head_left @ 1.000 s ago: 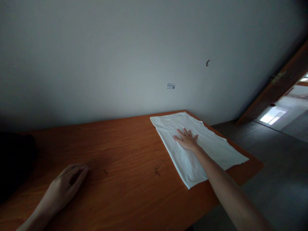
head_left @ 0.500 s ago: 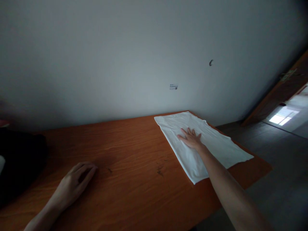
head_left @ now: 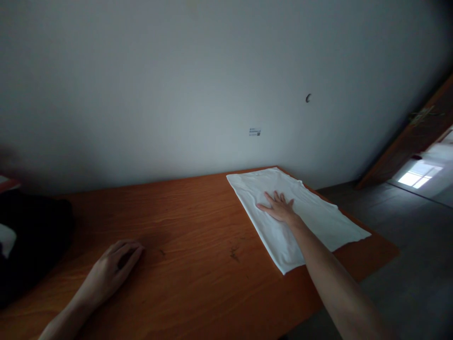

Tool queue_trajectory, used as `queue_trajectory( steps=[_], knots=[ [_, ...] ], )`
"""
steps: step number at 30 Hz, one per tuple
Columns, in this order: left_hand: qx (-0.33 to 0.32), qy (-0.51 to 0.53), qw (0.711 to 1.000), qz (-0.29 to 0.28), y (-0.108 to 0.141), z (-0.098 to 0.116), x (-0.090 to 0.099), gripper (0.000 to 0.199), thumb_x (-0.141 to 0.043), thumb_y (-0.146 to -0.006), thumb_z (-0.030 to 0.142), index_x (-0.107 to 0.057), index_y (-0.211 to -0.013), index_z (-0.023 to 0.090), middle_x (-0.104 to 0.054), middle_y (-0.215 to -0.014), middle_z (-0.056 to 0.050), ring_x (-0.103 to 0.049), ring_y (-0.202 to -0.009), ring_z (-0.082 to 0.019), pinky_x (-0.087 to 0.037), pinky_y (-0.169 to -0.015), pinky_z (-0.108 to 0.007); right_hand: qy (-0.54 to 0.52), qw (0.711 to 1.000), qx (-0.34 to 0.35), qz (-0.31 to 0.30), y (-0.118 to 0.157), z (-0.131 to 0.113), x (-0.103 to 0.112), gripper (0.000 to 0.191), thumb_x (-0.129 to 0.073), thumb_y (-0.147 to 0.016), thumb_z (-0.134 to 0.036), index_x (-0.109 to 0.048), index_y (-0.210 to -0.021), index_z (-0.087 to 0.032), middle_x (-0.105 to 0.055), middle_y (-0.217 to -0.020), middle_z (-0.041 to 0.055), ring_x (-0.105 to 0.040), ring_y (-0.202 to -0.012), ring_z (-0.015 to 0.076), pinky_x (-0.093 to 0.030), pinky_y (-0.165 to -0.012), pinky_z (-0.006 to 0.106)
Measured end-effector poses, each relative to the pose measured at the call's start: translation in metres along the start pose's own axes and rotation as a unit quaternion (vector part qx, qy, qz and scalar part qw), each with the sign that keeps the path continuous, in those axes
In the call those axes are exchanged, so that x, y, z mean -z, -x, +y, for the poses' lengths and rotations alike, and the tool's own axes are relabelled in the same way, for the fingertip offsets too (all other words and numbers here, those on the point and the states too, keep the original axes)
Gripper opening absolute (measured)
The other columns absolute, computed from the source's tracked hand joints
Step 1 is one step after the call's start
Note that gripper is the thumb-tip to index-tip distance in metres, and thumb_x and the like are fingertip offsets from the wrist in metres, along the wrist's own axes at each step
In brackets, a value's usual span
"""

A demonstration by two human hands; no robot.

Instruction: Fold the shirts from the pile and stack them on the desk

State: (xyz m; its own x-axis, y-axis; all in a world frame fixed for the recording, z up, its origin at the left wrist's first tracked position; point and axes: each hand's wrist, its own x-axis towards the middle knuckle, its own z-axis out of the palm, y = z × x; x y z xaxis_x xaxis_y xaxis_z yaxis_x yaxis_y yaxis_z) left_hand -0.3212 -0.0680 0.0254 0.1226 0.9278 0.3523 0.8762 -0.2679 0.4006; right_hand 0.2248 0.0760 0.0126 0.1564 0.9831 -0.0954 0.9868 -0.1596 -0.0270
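Note:
A white cloth (head_left: 314, 212) lies spread flat over the right end of the brown wooden table (head_left: 191, 226), with small wrinkles near its left side. My right hand (head_left: 278, 208) rests palm down on it, fingers spread, holding nothing. On the bare wood at the left, my left hand (head_left: 113, 267) lies with its fingers curled and together, the thumb near the fingertips. Nothing shows between them. The two hands are far apart, and the left one does not touch the cloth.
At the left edge sits a black item (head_left: 35, 241) with a white patch, and a red and white object (head_left: 7, 184) behind it. A pale wall (head_left: 170, 94) runs along the table's back. Beyond the right edge are floor and a wooden door (head_left: 399, 141).
My right hand has slid slightly left over the cloth, fingers still spread. The camera view has shifted a little. My left hand stays where it was on the table.

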Motion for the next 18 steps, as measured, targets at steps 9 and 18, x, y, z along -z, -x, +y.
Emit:
queue_trajectory(
  steps=[9, 18],
  knots=[
    [-0.023, -0.003, 0.999, 0.022, 0.001, -0.001, -0.002, 0.047, -0.046, -0.094, 0.062, -0.073, -0.094, 0.024, -0.076, -0.098, -0.007, -0.074, -0.09, -0.023, -0.059, -0.088, -0.034, -0.034, 0.972, 0.174, 0.154, 0.03, -0.068, 0.025, 0.049, -0.041, -0.099, -0.043, -0.061, -0.135, -0.017, -0.063, -0.139, 0.0163, -0.057, -0.127, 0.0299, -0.031, -0.115, 0.047],
    [-0.005, -0.032, 0.999, 0.033, 0.01, 0.008, -0.005, 0.032, -0.045, -0.099, 0.045, -0.069, -0.097, 0.023, -0.072, -0.094, -0.006, -0.071, -0.085, -0.022, -0.058, -0.078, -0.033, -0.149, 0.963, 0.217, 0.051, 0.1, -0.211, 0.003, 0.044, -0.045, -0.1, -0.056, -0.069, -0.082, -0.024, -0.077, -0.082, 0.006, -0.073, -0.078, 0.0216, -0.042, -0.063, 0.027]
  ],
)
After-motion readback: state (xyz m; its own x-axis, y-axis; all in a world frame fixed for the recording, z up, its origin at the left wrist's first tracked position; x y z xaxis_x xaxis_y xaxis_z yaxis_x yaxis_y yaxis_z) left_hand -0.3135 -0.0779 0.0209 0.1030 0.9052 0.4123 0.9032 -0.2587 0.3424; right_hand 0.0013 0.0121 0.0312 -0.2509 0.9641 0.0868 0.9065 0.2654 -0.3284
